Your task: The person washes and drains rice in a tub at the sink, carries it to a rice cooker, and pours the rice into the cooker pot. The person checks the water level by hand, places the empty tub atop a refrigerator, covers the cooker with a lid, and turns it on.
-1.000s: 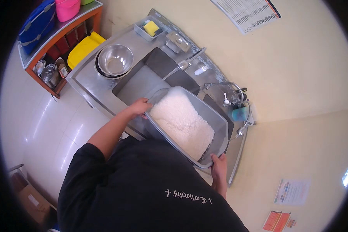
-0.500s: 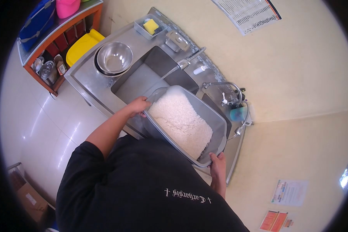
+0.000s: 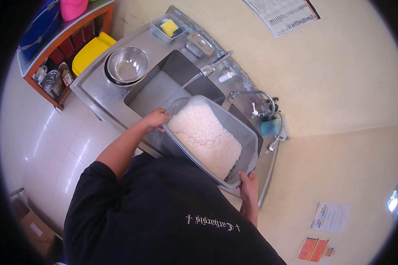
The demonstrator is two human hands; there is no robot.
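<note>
Head view, landmark: grey tub, held in front of the black shirt, across the front edge of the steel counter.
Right hand: grasping the tub by its near right end, thumb over the rim; the fingers beneath are partly hidden.
Right hand location: right hand, just beside the tub's lower corner.
Left hand: left hand, gripping the rim at the tub's left end, thumb on top.
White grains: inside the tub, heaped over its left and middle parts; bare tub floor shows at the right end. Dark specks line the right edge of the heap.
Sink basin: beyond and left of the tub, partly covered by the tub's far left end.
Steel bowls: nested, on the counter left of the tub, past the basin.
Faucet: beyond the tub, angled over the basin.
White bottle: beyond the tub, near the faucet.
Curved tap: beyond the tub's right half.
Lidded steel pan: farther beyond the tub, behind the basin.
Yellow sponge: in a clear container, farther from the tub than the pan.
Orange-framed shelf: well apart from the tub, to its far left.
</note>
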